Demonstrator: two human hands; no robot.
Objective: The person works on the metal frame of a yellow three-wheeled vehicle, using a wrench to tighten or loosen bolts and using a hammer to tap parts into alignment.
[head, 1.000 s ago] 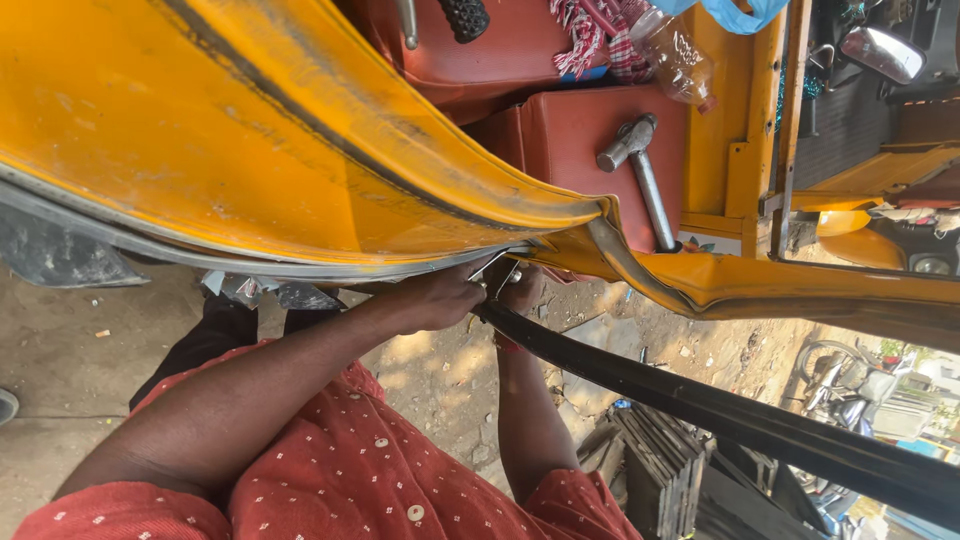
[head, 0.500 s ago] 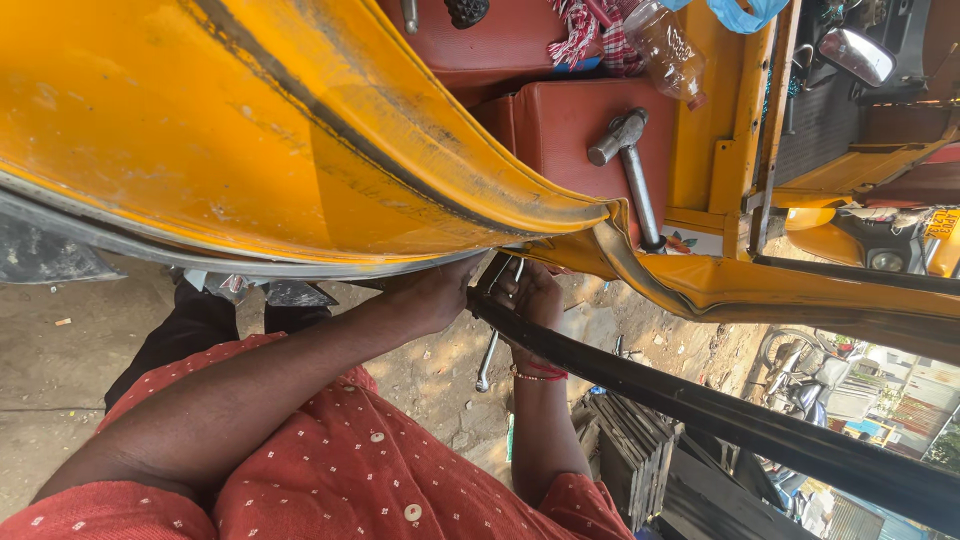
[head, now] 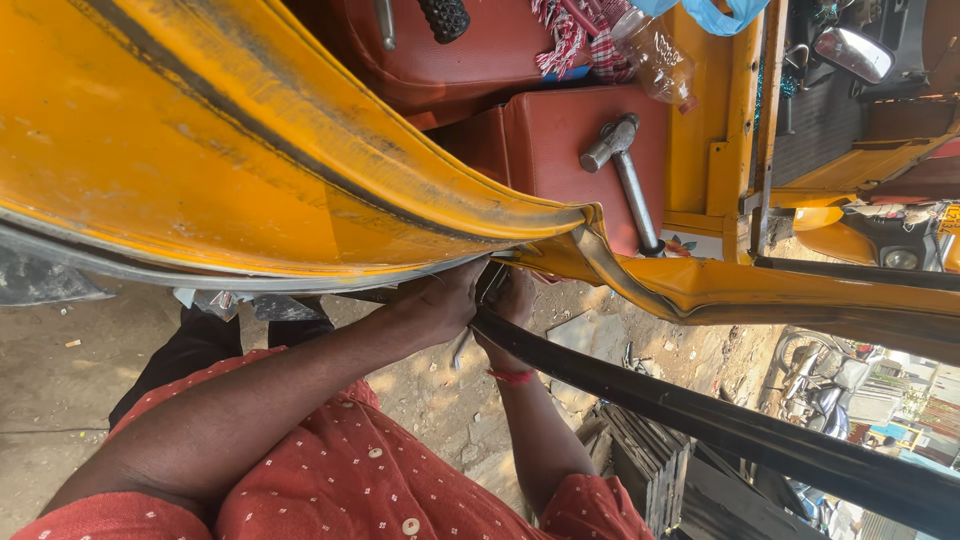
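Closest to the camera, two forearms in red dotted sleeves reach up under the edge of a yellow vehicle body panel. The left hand is curled against the underside of the panel's lower rim, close beside the top end of a long black rubber strip, which runs from that corner down and away to the lower right. The right hand, with a red thread at its wrist, sits just beside it at the same spot; both sets of fingers are bent inward, but the panel's lip hides their tips, so I cannot tell whether either hand truly clasps the strip or only presses on it. A thin metal piece shows between the hands, too small to name. The likely trouble lies here — the panel's bent, worn edge could cut a finger, and the strip, hanging free along its length, could slip out of the seam under its own weight if the hold at the corner is loose. Working blind under the lip also makes a pinch possible. Below lies dusty ground with a dark ribbed crate close under the strip, a snag for it. Farther off, a hammer rests on the red seat inside the vehicle, well apart from both hands, with a plastic bottle and checked cloth beyond — and parked vehicles farther away.
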